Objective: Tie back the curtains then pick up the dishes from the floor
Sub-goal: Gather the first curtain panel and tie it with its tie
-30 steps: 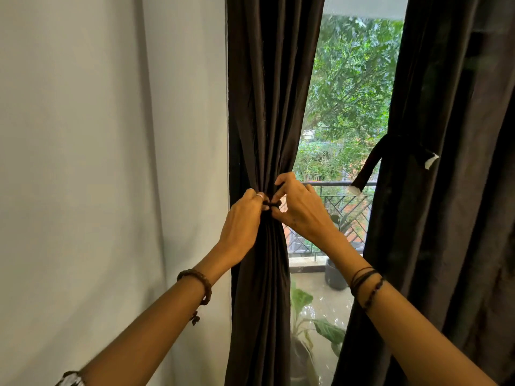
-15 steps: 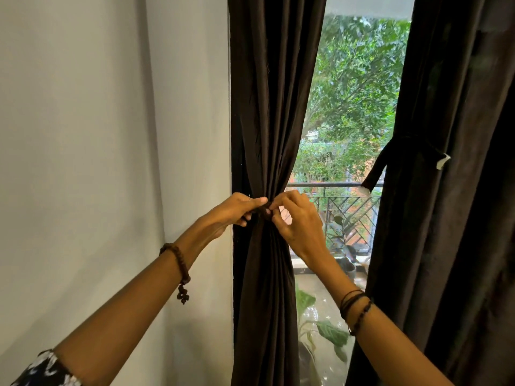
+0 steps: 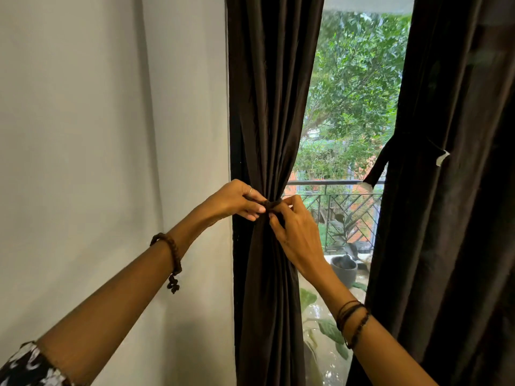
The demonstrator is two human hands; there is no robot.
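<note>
Head view: left curtain, dark, gathered at centre frame by a dark tie-back. Left hand and right hand meet there, fingers of both curled, pinching the tie-back. Right curtain at right edge, its own band around it. No dishes in frame.

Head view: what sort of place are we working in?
Likely a room in a home, at a balcony door: dark curtains on a tall glass pane, a railing and potted plants outside.
</note>
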